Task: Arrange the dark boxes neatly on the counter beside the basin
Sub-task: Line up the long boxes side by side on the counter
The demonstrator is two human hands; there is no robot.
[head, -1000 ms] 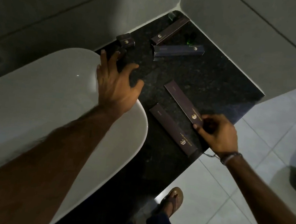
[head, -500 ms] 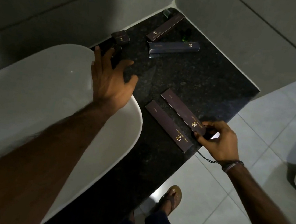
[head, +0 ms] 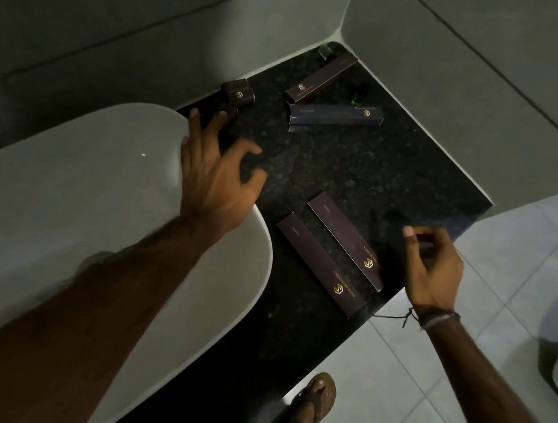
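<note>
Two long dark boxes, one (head: 320, 264) nearer the basin and one (head: 345, 240) to its right, lie side by side near the front edge of the black counter (head: 344, 170). At the back lie a brown long box (head: 321, 78), a bluish long box (head: 336, 115) and a small dark box (head: 238, 91). My left hand (head: 215, 177) hovers over the basin rim with fingers spread and curled, its fingertips close to a dim dark shape beside the basin. My right hand (head: 433, 265) is curled at the counter's right edge, off the boxes. A dark band shows between its fingers, which may be shadow.
The white basin (head: 64, 206) fills the left. Tiled walls close the counter's back corner. A green object (head: 358, 94) and a small item (head: 325, 51) sit near that corner. Below the counter edge are pale floor tiles and my sandalled foot (head: 314, 404).
My right hand has come off the end of the right long box and moved right and up. My left hand's fingers have curled more. The two front boxes now lie closer together and parallel.
</note>
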